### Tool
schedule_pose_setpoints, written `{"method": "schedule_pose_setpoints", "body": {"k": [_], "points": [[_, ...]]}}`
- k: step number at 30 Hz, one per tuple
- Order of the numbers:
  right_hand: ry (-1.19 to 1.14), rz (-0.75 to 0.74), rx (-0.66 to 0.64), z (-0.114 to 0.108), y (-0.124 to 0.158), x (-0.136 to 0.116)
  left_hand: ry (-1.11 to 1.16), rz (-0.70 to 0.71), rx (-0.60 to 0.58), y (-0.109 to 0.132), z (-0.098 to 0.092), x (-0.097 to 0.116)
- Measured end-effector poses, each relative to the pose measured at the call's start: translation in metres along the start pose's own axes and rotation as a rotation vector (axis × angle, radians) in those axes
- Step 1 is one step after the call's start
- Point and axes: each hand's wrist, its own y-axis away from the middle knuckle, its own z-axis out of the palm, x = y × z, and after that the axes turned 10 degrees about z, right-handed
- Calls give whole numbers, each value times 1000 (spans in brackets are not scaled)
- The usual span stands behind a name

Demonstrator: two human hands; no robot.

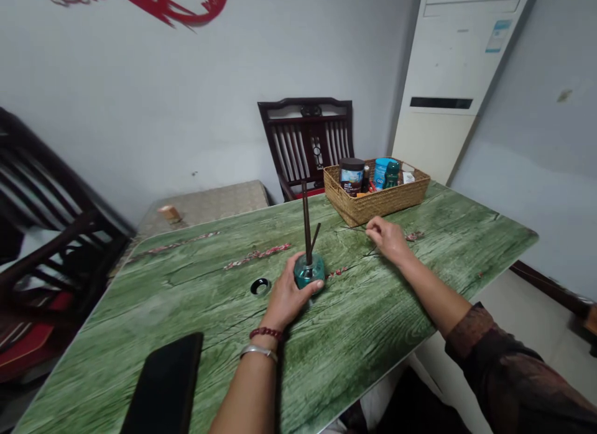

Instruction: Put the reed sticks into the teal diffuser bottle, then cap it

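Note:
My left hand [290,292] is wrapped round a teal glass reed diffuser bottle [308,273] that stands upright on the green table. Dark reed sticks [306,226] rise out of its neck, one of them shorter and leaning right. Just left of the bottle lies a black ring-shaped cap [260,286]. Over the table to the right, my right hand [388,238] is closed with fingertips pinched, near the front of the wicker basket [373,209]. A thin dark line shows by those fingertips; whether it is a stick or the table's pattern I cannot tell.
The basket holds a dark jar [351,176], a blue can [383,174] and a green bottle [392,175]. A black phone [163,384] lies at the table's near left. Wooden chairs [310,142] stand behind and left. Farther back, a small orange object [168,214] rests on a lower surface.

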Motion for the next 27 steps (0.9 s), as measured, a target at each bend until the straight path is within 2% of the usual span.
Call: {"method": "schedule_pose_setpoints", "body": {"k": [3, 6, 10, 13, 17, 27], "points": [[-368, -27, 67, -13, -2, -27, -6, 3, -1, 0, 0, 0], [-707, -26, 47, -22, 2, -57, 0, 11, 1, 0, 0, 0], [-932, -48, -4, -20, 9, -96, -3, 8, 0, 0, 1, -2], [-971, -75, -58, -8, 11, -117, -9, 11, 1, 0, 1, -3], [-950, -131, -110, 13, 8, -131, -1, 34, 4, 0, 0, -3], [-734, -147, -187, 54, 11, -122, 1, 42, 12, 1, 3, -7]]}}
